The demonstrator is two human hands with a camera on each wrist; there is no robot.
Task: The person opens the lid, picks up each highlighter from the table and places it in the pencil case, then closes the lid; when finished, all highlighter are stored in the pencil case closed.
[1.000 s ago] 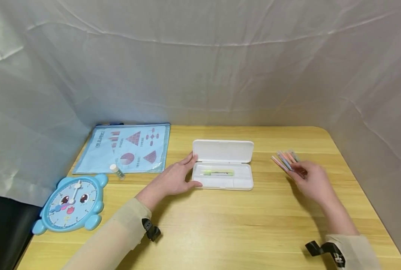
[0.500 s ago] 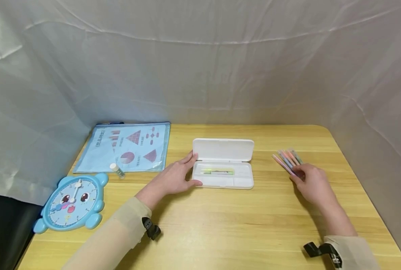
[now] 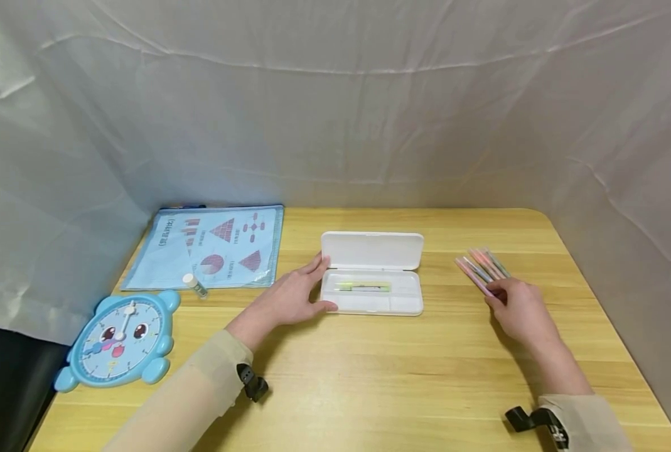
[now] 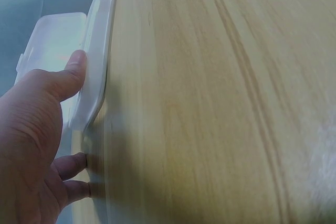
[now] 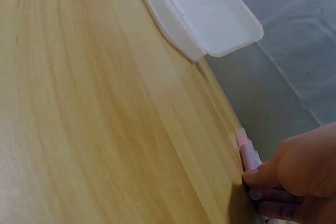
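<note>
A white pencil case (image 3: 406,304) stands with its lid raised in the head view, and a yellow-green marker (image 3: 363,287) lies in it. My left hand (image 3: 292,298) holds the left end of the case, thumb at the front corner and fingers by the lid. In the left wrist view the thumb lies against the front wall. To the right of the case, my right hand (image 3: 521,311) pinches the near end of a pink marker (image 3: 473,276). Several other markers (image 3: 484,260) fan out beside it, orange, green and greyish; their near ends are hidden by the hand.
On the left lie a blue document pouch (image 3: 239,270) printed with charts, a small white-capped bottle or tube (image 3: 195,285) and a blue toy clock (image 3: 122,342). Grey cloth (image 3: 358,125) walls the back and sides of the wooden table (image 3: 380,383).
My right hand has shifted slightly downward over the markers, and their far ends lie in a changed fan. The left hand and the pencil case have stayed in place.
</note>
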